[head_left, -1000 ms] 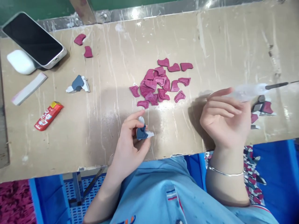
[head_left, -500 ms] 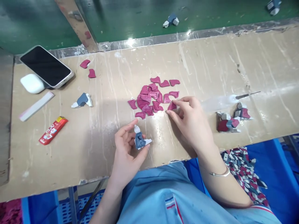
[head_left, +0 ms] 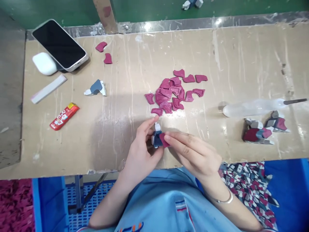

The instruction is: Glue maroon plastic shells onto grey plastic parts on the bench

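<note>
Worn tan tabletop (head_left: 241, 64), streaked with pale drips and chipped along its near edge, stretches across the view beneath a scuffed metal strip (head_left: 169, 28) and a green surface (head_left: 149, 13). Above the near edge, the left hand (head_left: 141, 153) grips a small dark blue-grey and white plastic part (head_left: 157, 139) between thumb and fingers. The right hand (head_left: 200, 158) pinches a flat magenta plastic piece (head_left: 162, 138) against that part's right side; whether it is seated cannot be told.

Just beyond the fingers lies a loose pile of curved magenta plastic pieces (head_left: 166, 93), several scattered at its edges. To the right rest a frosted translucent bottle with a thin dark tip (head_left: 253, 108) and, below it, grey, white and magenta assembled parts (head_left: 252, 133).

Farther left sit another blue-grey and white part (head_left: 96, 87), a red packet with a yellow end (head_left: 64, 117), a pale flat strip (head_left: 49, 88), a white rounded case (head_left: 44, 63) and a dark-screened phone (head_left: 60, 45). Below the table, a blue plastic bin (head_left: 287, 196) holds mixed coloured parts (head_left: 248, 183) at right; magenta pieces fill the lower left corner.
</note>
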A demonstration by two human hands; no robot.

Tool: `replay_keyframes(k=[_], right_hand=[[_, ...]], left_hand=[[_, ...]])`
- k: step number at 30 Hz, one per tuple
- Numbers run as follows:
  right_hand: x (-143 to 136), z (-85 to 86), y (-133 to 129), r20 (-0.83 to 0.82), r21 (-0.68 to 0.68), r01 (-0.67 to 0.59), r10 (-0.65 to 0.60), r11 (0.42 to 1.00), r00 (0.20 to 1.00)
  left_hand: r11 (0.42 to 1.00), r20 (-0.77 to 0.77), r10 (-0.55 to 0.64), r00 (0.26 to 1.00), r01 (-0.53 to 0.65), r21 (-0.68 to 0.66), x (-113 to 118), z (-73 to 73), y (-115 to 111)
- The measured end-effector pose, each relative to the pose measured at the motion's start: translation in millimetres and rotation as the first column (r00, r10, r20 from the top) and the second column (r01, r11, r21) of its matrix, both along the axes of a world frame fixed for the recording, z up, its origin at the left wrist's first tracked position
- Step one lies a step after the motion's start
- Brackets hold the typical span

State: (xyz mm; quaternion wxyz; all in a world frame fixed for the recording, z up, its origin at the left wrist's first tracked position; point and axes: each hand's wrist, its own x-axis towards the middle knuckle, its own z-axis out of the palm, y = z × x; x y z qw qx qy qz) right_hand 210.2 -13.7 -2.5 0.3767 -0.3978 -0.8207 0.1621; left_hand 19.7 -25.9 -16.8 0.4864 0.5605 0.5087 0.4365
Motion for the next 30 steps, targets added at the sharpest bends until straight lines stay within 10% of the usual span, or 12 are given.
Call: replay_keyframes(k=[21,30], right_hand=[[-9,-10.7,-2,-0.066,-0.095,-0.034,0.028,0.995,0.997],[-18,-11.6,-11,-0.398,-0.242,-0.044,-0.058,0.969,0.915]], left_hand=[[0.997,0.206,0.02,0.978,-0.035,0.068,-1,2.5,-9],[0.999,0.404,0.003,0.915,-0.019,0.034,-5,12.1,-5]])
